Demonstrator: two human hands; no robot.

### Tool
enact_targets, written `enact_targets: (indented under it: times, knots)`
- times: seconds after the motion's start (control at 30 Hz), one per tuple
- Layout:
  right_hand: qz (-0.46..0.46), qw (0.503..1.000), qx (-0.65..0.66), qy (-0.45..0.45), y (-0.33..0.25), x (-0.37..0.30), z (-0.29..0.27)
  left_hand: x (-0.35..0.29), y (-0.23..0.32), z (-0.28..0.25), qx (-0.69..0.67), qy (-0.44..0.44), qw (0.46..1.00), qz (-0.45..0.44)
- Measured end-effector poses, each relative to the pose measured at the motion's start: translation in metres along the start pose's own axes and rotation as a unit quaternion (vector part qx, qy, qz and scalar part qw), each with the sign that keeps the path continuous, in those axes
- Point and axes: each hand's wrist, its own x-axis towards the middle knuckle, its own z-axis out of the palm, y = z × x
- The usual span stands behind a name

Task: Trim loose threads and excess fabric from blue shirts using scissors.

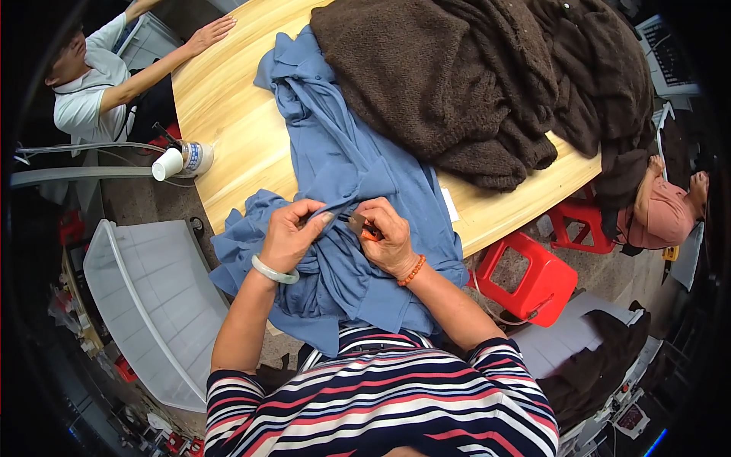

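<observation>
A blue knit garment lies along the wooden table, and its near end hangs over the edge onto my lap. My left hand, with a pale bangle at the wrist, pinches a fold of it between thumb and fingers. Close beside, my right hand is closed round small thread snips with a metal blade and an orange-and-black handle. The blade points at the pinched fold; whether it touches the cloth I cannot tell. An orange bead bracelet circles my right wrist.
Brown knitwear is heaped over the far right of the table. Jar and paper cup sit at its left edge. Red stools stand right, a white bin left. One person is far left, another far right.
</observation>
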Motion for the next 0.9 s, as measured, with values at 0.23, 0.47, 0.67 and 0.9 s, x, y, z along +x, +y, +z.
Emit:
enact_targets:
  times: [0.23,0.47,0.67,0.9]
  knots:
    - [0.06,0.992,-0.011,-0.108,-0.006,0.004,-0.016,-0.007,0.004,0.02,-0.263,-0.014,0.959,-0.105]
    - [0.111,0.985,0.009,-0.134,-0.015,-0.002,-0.03,0.0,-0.009,0.016,-0.15,-0.064,0.978,-0.127]
    - [0.049,0.98,-0.114,-0.157,-0.019,0.0,-0.027,-0.006,-0.017,0.016,-0.291,-0.061,0.945,-0.133]
    - [-0.015,0.971,-0.176,-0.159,-0.019,0.008,-0.019,-0.008,-0.018,0.015,-0.321,-0.07,0.935,-0.133]
